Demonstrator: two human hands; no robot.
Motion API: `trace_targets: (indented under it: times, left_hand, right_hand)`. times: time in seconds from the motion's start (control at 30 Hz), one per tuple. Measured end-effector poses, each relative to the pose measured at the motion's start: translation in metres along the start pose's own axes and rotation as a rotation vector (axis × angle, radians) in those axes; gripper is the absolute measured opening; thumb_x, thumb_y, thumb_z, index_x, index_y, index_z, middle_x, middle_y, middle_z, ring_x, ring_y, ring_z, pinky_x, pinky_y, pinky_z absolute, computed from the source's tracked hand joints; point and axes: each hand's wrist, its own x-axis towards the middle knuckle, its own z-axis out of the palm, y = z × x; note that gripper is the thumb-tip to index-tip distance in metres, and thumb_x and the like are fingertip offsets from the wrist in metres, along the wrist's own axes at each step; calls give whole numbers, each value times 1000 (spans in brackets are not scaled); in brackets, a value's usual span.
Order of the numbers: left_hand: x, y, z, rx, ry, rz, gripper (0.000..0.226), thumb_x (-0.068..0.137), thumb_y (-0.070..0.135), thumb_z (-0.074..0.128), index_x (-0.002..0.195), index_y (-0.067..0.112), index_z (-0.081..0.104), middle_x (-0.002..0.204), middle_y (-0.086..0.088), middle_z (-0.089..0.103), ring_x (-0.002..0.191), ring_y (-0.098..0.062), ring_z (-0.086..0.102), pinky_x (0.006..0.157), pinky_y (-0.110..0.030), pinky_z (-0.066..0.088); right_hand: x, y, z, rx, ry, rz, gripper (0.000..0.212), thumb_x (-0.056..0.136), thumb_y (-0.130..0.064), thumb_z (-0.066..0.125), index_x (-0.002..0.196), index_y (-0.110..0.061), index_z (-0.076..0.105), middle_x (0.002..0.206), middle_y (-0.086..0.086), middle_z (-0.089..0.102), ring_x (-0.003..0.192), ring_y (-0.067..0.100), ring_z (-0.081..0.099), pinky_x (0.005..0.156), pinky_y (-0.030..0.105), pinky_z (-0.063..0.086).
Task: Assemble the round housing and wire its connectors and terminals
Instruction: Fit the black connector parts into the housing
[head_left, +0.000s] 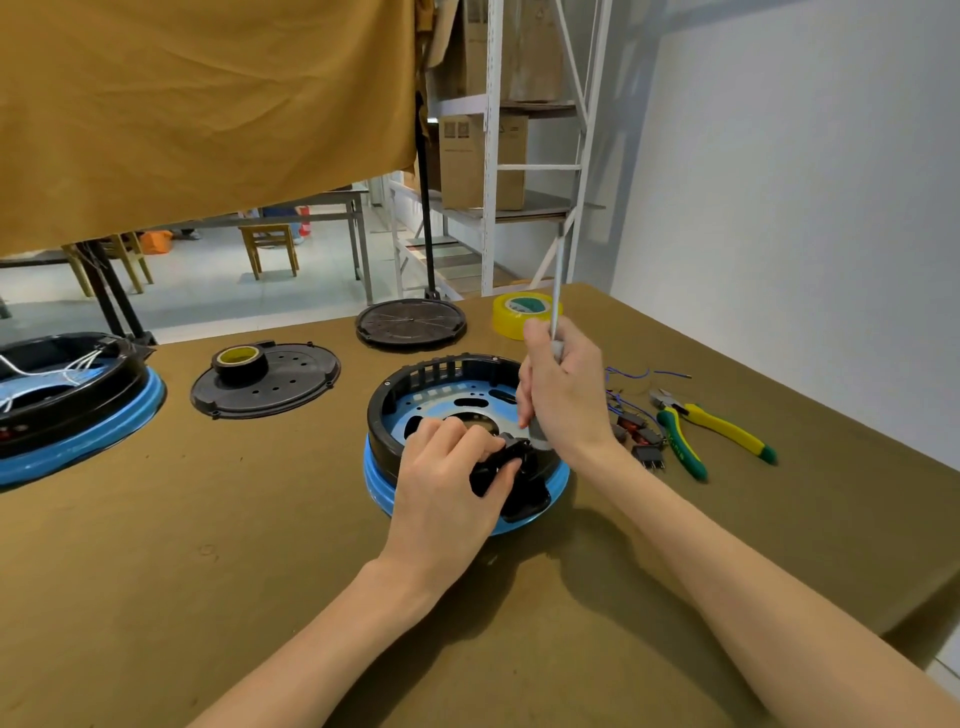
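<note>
Two round housings are seen on the desk (208, 545): one black-and-blue round housing (441, 395) near the middle, and a second housing (78, 410) at the left edge with white wires lying inside it. Two black round covers are counted: a perforated cover (291, 384) carrying a roll of black tape (240, 364), and a ribbed cover (410, 323) farther back. One roll of yellow tape (519, 312) lies beyond the middle housing. One pair of yellow-and-green pliers (711, 431) is laid to the right, beside a small heap of connectors with blue wires (641, 436).

A small black part (498, 465) at the near rim of the middle housing is pinched between the curled fingers and thumb of the left hand (447, 483). A slim grey tool (557, 306), held nearly upright, is gripped by the closed right hand (563, 395), with its lower end pointed down into the housing beside the black part; the tip itself is hidden by the fingers.

Behind the desk a tan cloth (208, 104) is hung, and a white shelf rack (519, 156) with cardboard boxes is seen.
</note>
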Motion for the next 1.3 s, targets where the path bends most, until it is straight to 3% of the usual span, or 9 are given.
trace_targets:
  times: [0.07,0.17,0.37,0.67,0.83,0.93,1.03,1.13,1.3]
  left_hand:
    - [-1,0,1,2,8,17,22,81,19,86,98,14,73,94,2,68,91,-16,58,85,-33,53]
    - [-1,-2,2,10,20,23,20,83,21,83,99,13,73,94,1,68,90,-17,59,83,-37,54]
    - [-1,0,3,25,24,38,17,86,25,77,98,14,71,93,1,67,88,-16,57,80,-36,54]
    - [0,2,0,25,-11,44,20,84,17,83,101,13,74,97,-1,70,92,-15,60,81,-32,56]
    - [-1,0,-5,-55,-6,38,24,87,24,75,107,10,77,100,-3,71,95,-16,63,85,-34,58]
    - [-1,0,-5,-89,6,18,27,86,21,76,112,12,78,102,-3,70,95,-16,64,85,-40,59]
    - [-1,1,-4,-84,16,-3,29,83,15,83,112,13,78,101,-2,70,96,-13,62,90,-50,58]
    - [-1,2,-4,-84,16,-3,32,82,12,85,113,14,78,99,-1,70,93,-11,60,88,-50,59]
    - [-1,4,-3,-94,-5,-21,34,82,10,85,115,14,78,100,-1,69,93,-7,57,92,-53,57]
  right_hand:
    - [2,8,-1,-13,-32,114,36,109,-31,46,100,3,51,56,8,48,37,22,49,41,30,46]
    - [7,15,-2,-37,-35,239,31,109,-31,46,90,-7,50,52,4,51,37,23,52,43,31,48]
    - [10,17,-4,-40,-64,336,22,105,-26,50,90,-10,48,55,5,52,37,17,48,38,26,45]
    - [10,20,-4,-275,-154,217,19,93,-16,67,87,-10,49,60,6,55,37,14,52,43,25,44]
    - [9,14,-19,-300,-384,194,29,92,-25,75,85,-14,49,67,3,61,55,12,62,58,21,53]
    - [4,11,-30,-370,-460,119,34,90,-33,78,80,-15,51,69,0,60,62,11,60,62,18,49]
    - [0,11,-33,-477,-501,61,30,89,-33,78,81,-16,55,73,0,60,64,6,52,62,16,43]
    - [3,9,-37,-497,-546,70,23,91,-25,75,85,-12,56,82,7,66,69,4,53,66,14,43]
    - [4,10,-39,-524,-586,48,18,94,-19,72,91,-6,60,81,2,61,67,-1,51,66,10,42]
